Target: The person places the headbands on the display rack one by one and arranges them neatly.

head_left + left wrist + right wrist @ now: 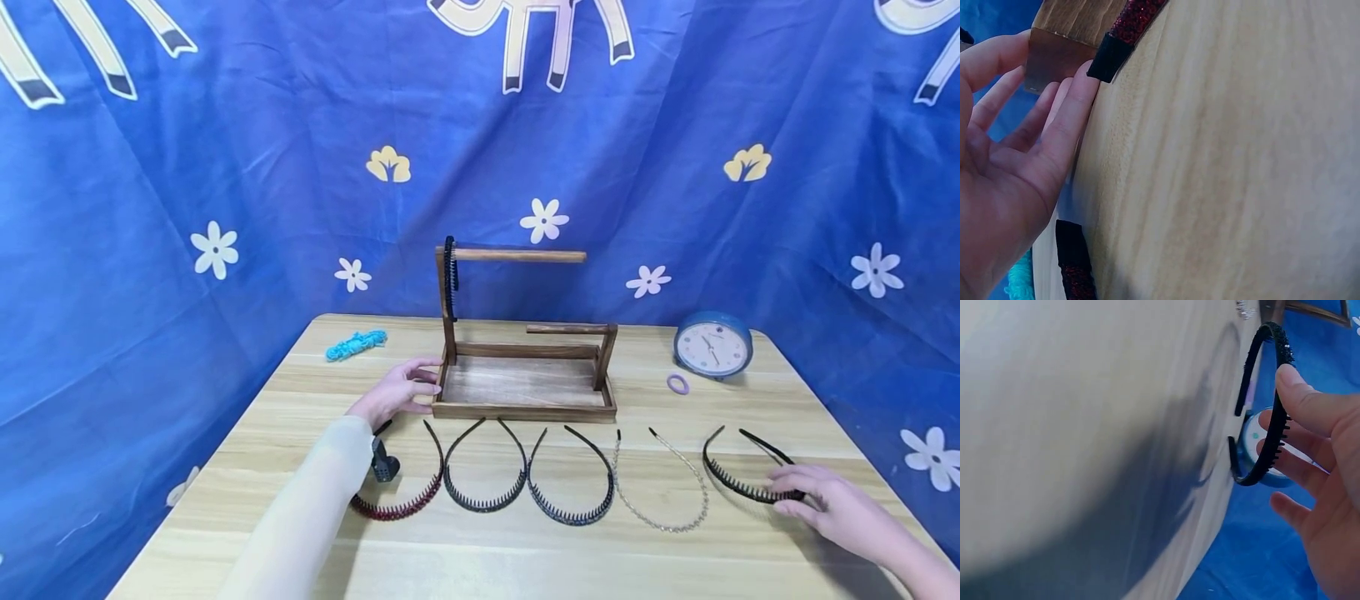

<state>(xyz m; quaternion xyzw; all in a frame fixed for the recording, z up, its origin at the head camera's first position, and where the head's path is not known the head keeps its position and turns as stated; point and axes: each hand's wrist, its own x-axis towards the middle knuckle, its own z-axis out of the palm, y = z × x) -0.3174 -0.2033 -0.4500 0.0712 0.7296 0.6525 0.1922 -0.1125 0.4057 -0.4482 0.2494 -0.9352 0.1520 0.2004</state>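
Observation:
My left hand (pixel 397 390) rests its fingertips against the left end of a dark wooden rack (pixel 525 412); in the left wrist view its fingers look fairly straight beside a wooden corner (pixel 1060 59). My right hand (pixel 825 508) pinches a black toothed headband (pixel 1280 415) between thumb and fingers, and the band casts a shadow on the table. On the rack's upper bar (pixel 525 256) hangs a black toothed headband (pixel 451 279), at the left post. Below my left wrist lies a dark red headband (pixel 397 511), partly hidden by the arm.
Two dark toothed headbands (pixel 486 505) (pixel 573 518) and a thin beaded headband (pixel 675 528) lie in a row before the rack. A blue clock (pixel 712 346) and purple ring (pixel 678 384) are at right. Blue cord (pixel 356 345) lies back left. Blue curtain surrounds the table.

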